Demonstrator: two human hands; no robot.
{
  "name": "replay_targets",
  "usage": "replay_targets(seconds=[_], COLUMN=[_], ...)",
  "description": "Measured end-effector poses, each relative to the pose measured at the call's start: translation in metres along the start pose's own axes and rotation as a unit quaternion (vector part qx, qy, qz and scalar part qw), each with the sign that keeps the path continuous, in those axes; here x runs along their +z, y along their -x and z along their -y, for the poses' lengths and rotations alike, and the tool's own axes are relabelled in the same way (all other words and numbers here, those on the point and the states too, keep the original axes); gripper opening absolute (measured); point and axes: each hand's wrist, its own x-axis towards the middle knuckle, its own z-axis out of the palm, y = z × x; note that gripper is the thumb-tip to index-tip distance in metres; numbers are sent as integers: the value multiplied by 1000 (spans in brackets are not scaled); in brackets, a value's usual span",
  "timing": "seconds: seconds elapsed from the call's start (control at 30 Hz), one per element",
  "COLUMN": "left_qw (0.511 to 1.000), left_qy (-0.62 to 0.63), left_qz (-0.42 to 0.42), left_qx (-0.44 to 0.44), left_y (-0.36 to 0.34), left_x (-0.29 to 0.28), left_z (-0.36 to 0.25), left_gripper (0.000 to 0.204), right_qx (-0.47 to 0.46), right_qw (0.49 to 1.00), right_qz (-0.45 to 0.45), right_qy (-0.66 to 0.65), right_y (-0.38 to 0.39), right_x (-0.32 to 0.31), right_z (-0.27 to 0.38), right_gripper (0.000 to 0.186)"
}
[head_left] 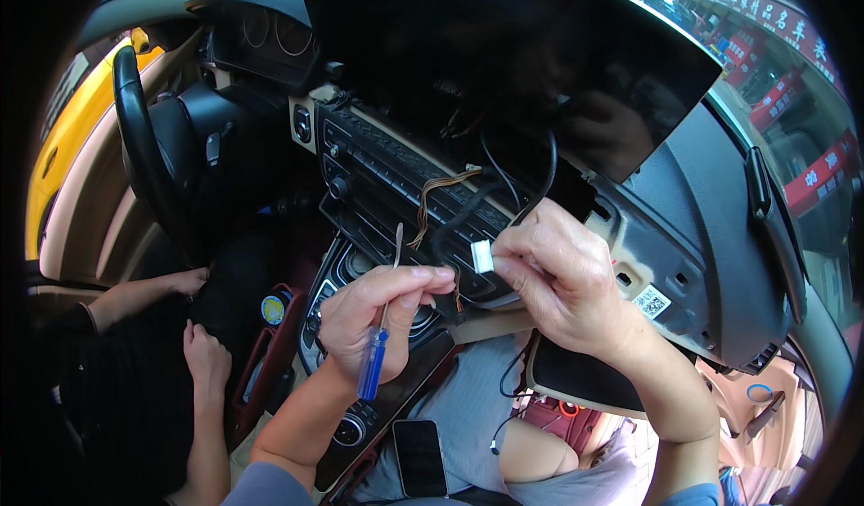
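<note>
White connector: held in the air before the right end of the radio panel (387, 162); the white connector (482, 257) sits in no visible socket.
Right grip: the right hand (567, 277) pinches the connector between thumb and fingers.
Left grip: the left hand (364, 313) retains a blue-handled screwdriver (370, 364), blade upward, thumb and index fingertips drawn together; whether they also pinch a wire cannot be told.
Brown wires (434, 187): loose across the radio panel's face, near its right end.
Black cable (553, 169): loops below the screen's lower edge; its link to the connector is unclear.
Large screen (504, 56): stands over the dashboard's upper edge, dark.
Dashboard (702, 173): exposed at its passenger-side lower edge, mounting holes visible.
Progress: judged partway; access is open and wiring drawn out, while the connector remains unmated and the wires untidied.
Phone (419, 459): near the centre console's lower right edge, screen dark.
Co-worker's hand (207, 355): at left, below the steering wheel (132, 124), apart from the wiring.
</note>
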Motion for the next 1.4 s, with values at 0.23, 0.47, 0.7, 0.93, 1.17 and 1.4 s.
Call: replay_targets(seconds=[0.23,0.47,0.7,0.93,1.17,1.4], left_qw=[987,983,963,880,885,895], left_qy=[-51,67,-59,-292,-287,-263], left_qz=[155,153,233,372,362,356], left_qx=[-6,-74,-123,43,65,47], left_y=[-29,-46,-59,-79,-80,-79], left_x=[-5,-19,-11,-17,-10,-7], left_z=[-17,-31,-60,-67,-68,-66], left_gripper=[62,29,24,25,24,25], right_qx=[-20,-33,-54,-73,-61,-52], right_qw=[998,997,997,997,998,997], right_qz=[-22,-9,0,9,17,0], right_qy=[-50,-62,-47,-38,-27,-48], right_y=[15,27,32,35,43,45], right_x=[-5,-16,-13,-14,-17,-13], right_z=[3,4,0,-1,2,1], right_gripper=[20,21,25,29,31,25])
